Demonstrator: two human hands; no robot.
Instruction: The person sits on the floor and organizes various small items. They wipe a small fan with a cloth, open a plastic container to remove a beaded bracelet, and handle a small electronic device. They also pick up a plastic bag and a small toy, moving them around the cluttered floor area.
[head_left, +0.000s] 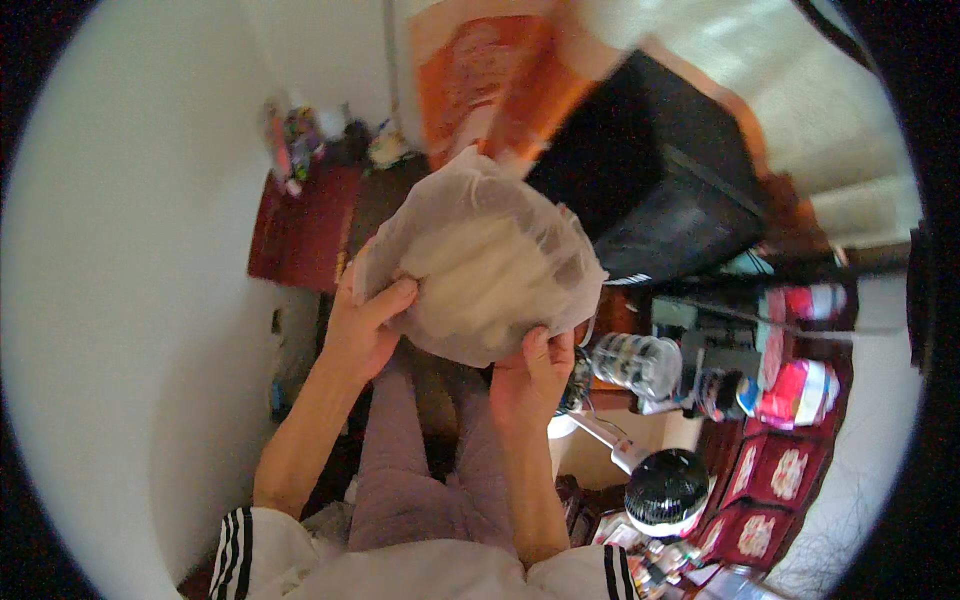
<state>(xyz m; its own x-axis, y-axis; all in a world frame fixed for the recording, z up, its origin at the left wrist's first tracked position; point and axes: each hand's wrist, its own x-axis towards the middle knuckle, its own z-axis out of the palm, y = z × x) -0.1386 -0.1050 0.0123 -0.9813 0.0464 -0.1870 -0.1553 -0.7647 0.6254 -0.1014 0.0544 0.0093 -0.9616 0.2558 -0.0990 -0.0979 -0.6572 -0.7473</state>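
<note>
Both of my hands hold a thin, translucent whitish bag or mesh cover (495, 270) in front of my chest. A pale, cream-coloured mass shows through it, but I cannot tell what it is. On the left edge, my left hand (367, 322) grips with the thumb on top and the fingers hidden beneath. At the lower right edge, my right hand (534, 379) pinches the material, its thumb uppermost. The upper side of the cover hangs over the space beyond my hands.
A dark red table (304, 225) with blurred items stands by the left wall. Ahead on the right is a large black box-like object (652, 165). A clear stacked container (637, 365), a white-and-black fan (666, 491) and red-and-white packages (799, 394) are to the right.
</note>
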